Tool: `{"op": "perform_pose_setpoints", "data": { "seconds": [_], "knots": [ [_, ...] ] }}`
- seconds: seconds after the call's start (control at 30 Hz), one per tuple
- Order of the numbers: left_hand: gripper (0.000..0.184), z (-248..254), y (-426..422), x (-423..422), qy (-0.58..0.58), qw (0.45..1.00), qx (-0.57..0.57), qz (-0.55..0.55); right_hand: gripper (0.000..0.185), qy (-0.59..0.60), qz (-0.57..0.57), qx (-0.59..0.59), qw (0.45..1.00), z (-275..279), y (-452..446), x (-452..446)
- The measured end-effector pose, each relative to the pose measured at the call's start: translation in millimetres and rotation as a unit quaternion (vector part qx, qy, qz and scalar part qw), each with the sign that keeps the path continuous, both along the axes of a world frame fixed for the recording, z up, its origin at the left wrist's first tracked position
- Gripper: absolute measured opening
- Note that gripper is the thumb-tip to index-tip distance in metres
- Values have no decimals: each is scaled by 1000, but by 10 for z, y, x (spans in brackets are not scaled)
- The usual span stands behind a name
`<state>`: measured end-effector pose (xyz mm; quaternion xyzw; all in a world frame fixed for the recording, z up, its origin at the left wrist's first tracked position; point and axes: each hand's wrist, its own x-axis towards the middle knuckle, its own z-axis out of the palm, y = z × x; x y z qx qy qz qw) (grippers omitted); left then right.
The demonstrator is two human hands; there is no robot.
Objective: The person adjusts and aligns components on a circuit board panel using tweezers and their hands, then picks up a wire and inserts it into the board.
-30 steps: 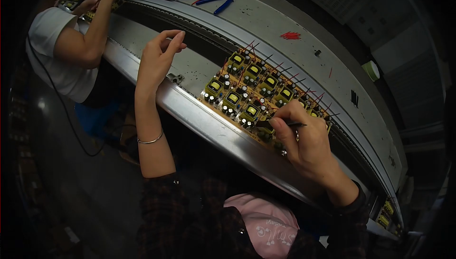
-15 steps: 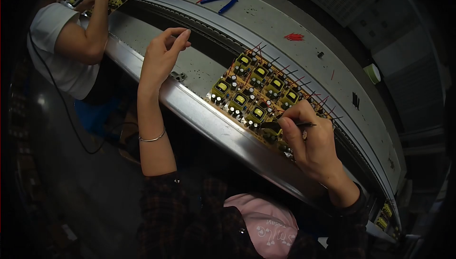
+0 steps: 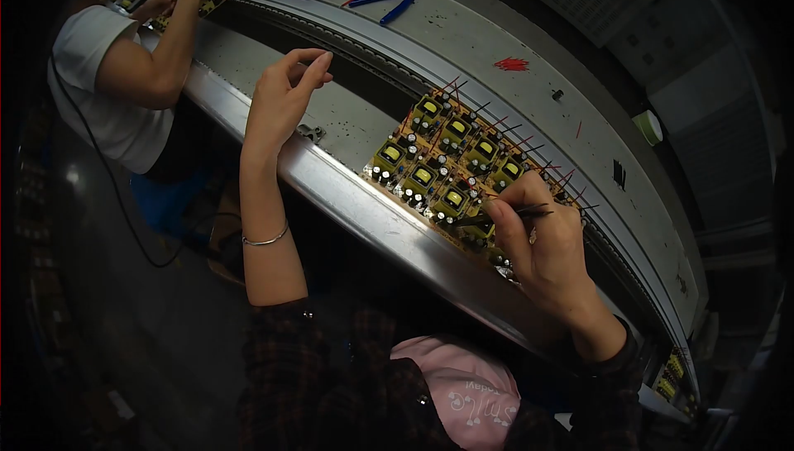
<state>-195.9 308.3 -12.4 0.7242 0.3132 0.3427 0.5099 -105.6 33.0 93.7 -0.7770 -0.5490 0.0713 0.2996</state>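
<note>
My right hand [image 3: 542, 248] is closed in a pinch around dark tweezers [image 3: 471, 220]. Their thin tip points left, down among the parts near the front edge of a circuit board panel [image 3: 438, 157]. Rows of yellow-topped transformers, small round capacitors and upright red and black wires fill this panel. Its right part is hidden behind my right hand. My left hand [image 3: 285, 95] hangs raised to the left of the panel, apart from it. Its fingers are curled, thumb close to the index finger, and nothing shows in them.
The panel lies on a conveyor with a shiny metal front rail [image 3: 356, 195]. Blue-handled pliers [image 3: 385, 0], red wires [image 3: 512, 63], black wires [image 3: 619, 174] and a roll of tape [image 3: 648, 128] lie on the rear ledge. At left, a co-worker's arm [image 3: 169, 62] reaches over another board.
The panel has shifted slightly to the right. My right hand and the tweezers have moved only a little, and my left hand stays put. The co-worker's hands have moved.
</note>
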Motion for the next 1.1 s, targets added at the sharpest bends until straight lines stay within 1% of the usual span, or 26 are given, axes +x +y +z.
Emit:
{"op": "perform_pose_setpoints", "data": {
  "seconds": [0.13, 0.33, 0.43, 0.6, 0.8, 0.97, 1.1],
  "knots": [
    [39, 19, 9, -3, 2, 1000, 1, 2, 9, 31, -18, 0, 999, 13, 4, 12],
    [39, 6, 38, -25, 8, 1000, 0, 5, 10, 40, -14, 78, 996, 137, -3, 33],
    [40, 35, 37, -18, 6, 1000, 3, 5, 10, 35, 13, 47, 998, 151, 85, -29],
    [41, 28, 52, -23, -3, 1000, 5, -3, 12, 34, 4, -18, 999, 61, 216, -9],
    [41, 50, 75, -35, -2, 1000, 2, -2, 13, 43, 1, -23, 999, 15, 264, -10],
    [42, 51, 81, -41, -1, 1000, -5, -5, 14, 72, -12, -14, 997, 47, 267, -26],
    [42, 51, 83, -39, -9, 1000, -2, -3, 15, 44, -9, -20, 999, 41, 274, -20]
  ]
}}
